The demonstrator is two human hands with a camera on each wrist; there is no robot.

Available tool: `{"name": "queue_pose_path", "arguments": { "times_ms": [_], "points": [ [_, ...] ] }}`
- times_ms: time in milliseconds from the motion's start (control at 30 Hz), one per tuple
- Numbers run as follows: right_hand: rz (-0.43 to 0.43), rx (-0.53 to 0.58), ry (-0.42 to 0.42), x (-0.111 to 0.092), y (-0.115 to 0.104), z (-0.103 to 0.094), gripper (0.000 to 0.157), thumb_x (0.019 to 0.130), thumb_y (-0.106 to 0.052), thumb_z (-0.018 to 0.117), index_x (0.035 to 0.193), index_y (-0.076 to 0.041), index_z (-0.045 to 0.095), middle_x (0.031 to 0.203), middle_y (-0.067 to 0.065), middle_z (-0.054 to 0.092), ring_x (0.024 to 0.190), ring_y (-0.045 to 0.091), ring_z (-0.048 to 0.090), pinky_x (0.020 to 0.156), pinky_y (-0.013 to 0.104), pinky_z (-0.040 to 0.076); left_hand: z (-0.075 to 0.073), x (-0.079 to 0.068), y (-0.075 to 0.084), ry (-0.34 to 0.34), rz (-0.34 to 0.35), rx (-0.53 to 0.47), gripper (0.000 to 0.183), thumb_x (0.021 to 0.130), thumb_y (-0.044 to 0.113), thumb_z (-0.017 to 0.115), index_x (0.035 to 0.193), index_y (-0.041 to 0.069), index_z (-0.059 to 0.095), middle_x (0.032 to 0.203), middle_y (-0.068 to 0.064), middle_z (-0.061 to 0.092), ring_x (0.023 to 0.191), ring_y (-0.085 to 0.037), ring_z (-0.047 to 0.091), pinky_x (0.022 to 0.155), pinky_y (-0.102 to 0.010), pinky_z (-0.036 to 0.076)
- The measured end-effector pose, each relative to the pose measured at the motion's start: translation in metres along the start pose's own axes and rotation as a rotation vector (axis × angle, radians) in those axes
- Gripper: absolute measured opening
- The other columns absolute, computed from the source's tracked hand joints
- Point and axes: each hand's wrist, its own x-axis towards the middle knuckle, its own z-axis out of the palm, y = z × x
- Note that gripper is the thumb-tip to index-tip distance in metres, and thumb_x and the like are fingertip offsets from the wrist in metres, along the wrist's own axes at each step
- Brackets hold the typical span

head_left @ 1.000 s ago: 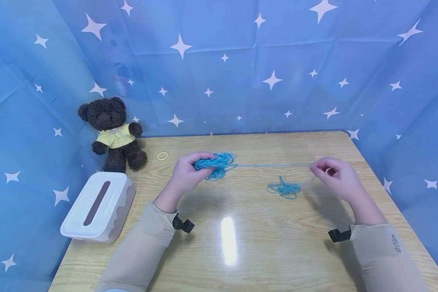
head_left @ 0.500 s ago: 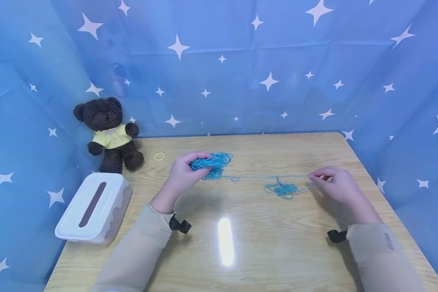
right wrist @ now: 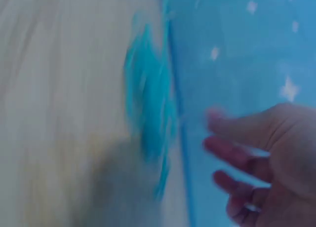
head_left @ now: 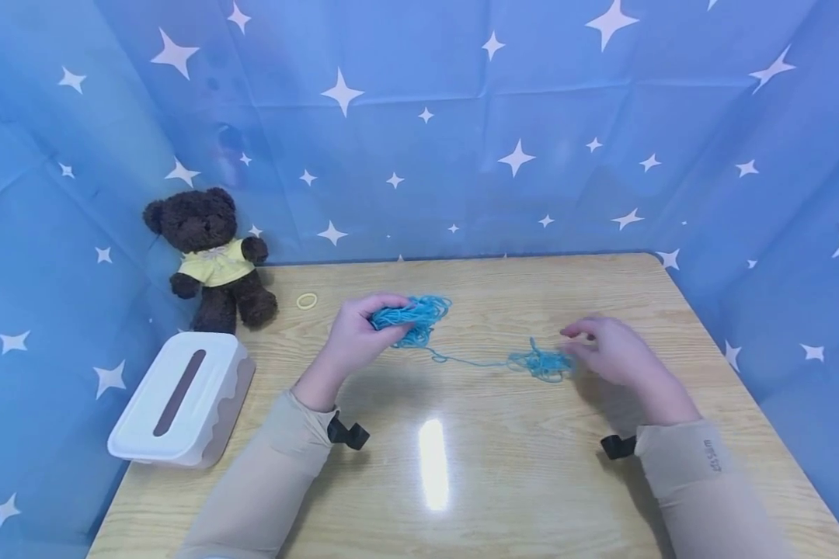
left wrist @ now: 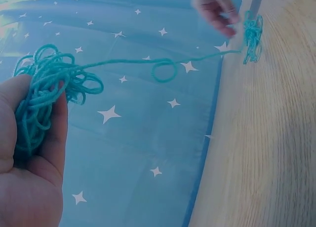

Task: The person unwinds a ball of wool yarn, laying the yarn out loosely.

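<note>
A looped bundle of turquoise yarn (head_left: 422, 317) is gripped between the thumb and fingers of my left hand (head_left: 360, 338), held up over the table. From that bundle (left wrist: 42, 98) a single strand (left wrist: 123, 61) with one small loop in it runs to a smaller tangled yarn pile (head_left: 540, 362) on the tabletop. My right hand (head_left: 611, 349) hovers beside the pile's right end. Its thumb and fingers are apart and loosely bent, with nothing between them, in the blurred right wrist view (right wrist: 261, 163).
The wooden table (head_left: 517, 466) has a white lidded box (head_left: 182, 396) with a slot at its left. A brown teddy bear (head_left: 217, 260) in a yellow shirt sits behind the box. A small yellow ring (head_left: 307, 300) lies near the bear. Blue star-patterned cloth (head_left: 447, 155) surrounds the table.
My right hand has released the strand it pinched and moved left toward the small pile. The stretched strand has dropped slack between bundle and pile. My left hand keeps its grip.
</note>
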Motion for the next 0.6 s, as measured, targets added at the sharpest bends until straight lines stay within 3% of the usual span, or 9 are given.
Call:
{"name": "queue_pose_path", "arguments": {
  "times_ms": [100, 200, 333, 467, 600],
  "points": [
    [-0.103, 0.080, 0.058, 0.007, -0.039, 0.010, 0.039, 0.106, -0.031, 0.076, 0.140, -0.012, 0.074, 0.138, 0.015, 0.076, 0.109, 0.036, 0.072, 0.086, 0.048, 0.060, 0.001, 0.000, -0.001, -0.004, -0.001, 0.010, 0.023, 0.094, 0.001, 0.081, 0.117, 0.002, 0.082, 0.121, -0.020, 0.082, 0.099, -0.017, 0.079, 0.081, -0.024, 0.066],
    [-0.240, 0.141, 0.050, 0.015, -0.078, 0.024, 0.040, 0.103, -0.030, 0.079, 0.140, -0.015, 0.075, 0.136, 0.009, 0.078, 0.102, 0.027, 0.070, 0.078, 0.033, 0.055, 0.001, -0.001, 0.000, 0.002, 0.003, 0.021, 0.022, 0.094, 0.002, 0.082, 0.117, 0.003, 0.082, 0.122, -0.020, 0.082, 0.102, -0.019, 0.079, 0.083, -0.024, 0.066],
    [-0.355, 0.146, -0.004, 0.024, -0.113, 0.043, 0.037, 0.103, -0.027, 0.080, 0.138, -0.016, 0.076, 0.133, 0.002, 0.080, 0.099, 0.019, 0.070, 0.080, 0.030, 0.056, 0.001, -0.001, 0.001, 0.006, 0.001, 0.026, 0.022, 0.094, 0.001, 0.082, 0.116, 0.003, 0.082, 0.123, -0.020, 0.082, 0.106, -0.026, 0.080, 0.085, -0.024, 0.065],
    [-0.352, 0.139, -0.019, 0.029, -0.126, 0.054, 0.027, 0.103, -0.026, 0.080, 0.128, -0.019, 0.082, 0.122, -0.004, 0.083, 0.092, 0.009, 0.066, 0.079, 0.033, 0.057, 0.001, -0.001, 0.000, 0.004, -0.010, 0.032, 0.022, 0.094, 0.000, 0.083, 0.115, 0.002, 0.082, 0.123, -0.020, 0.082, 0.108, -0.031, 0.080, 0.087, -0.023, 0.065],
    [-0.329, 0.132, -0.024, 0.030, -0.126, 0.059, 0.017, 0.103, -0.025, 0.080, 0.118, -0.020, 0.086, 0.111, -0.009, 0.083, 0.087, 0.005, 0.061, 0.074, 0.027, 0.052, 0.001, -0.001, 0.000, 0.010, -0.014, 0.046, 0.022, 0.094, 0.001, 0.083, 0.115, 0.004, 0.082, 0.124, -0.019, 0.082, 0.109, -0.031, 0.080, 0.087, -0.023, 0.065]
  ]
}}
